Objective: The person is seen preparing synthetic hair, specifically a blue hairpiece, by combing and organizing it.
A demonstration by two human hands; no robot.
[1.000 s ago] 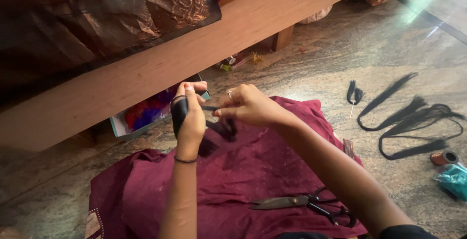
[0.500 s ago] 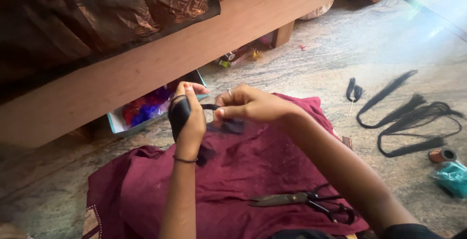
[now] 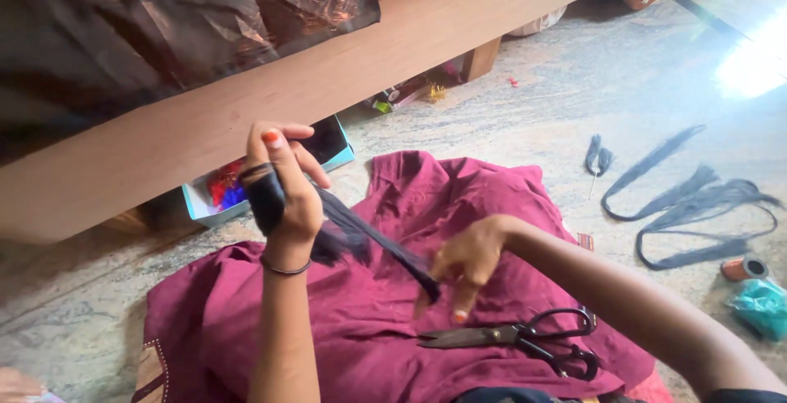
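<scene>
Left hand (image 3: 283, 198) raised, fingers wrapped with the wound black fabric strip (image 3: 373, 243); right hand (image 3: 463, 264) pinches its free end taut above the maroon cloth (image 3: 459, 206). Risk: pinch slips, winding loosens. Black-handled scissors (image 3: 516, 339) lie just beside the right fingers, so snagging is possible.

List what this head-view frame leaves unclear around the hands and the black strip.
- Black strip: motion-blurred; its weave and loose end are unreadable.
- Left hand: strip wraps the palm, hiding the grip.
- Right hand: fingertips blurred, pinch unclear.
- Box under the wooden frame: contents shadowed, half hidden.
- Scissors: blade tips dark against the maroon cloth.
</scene>
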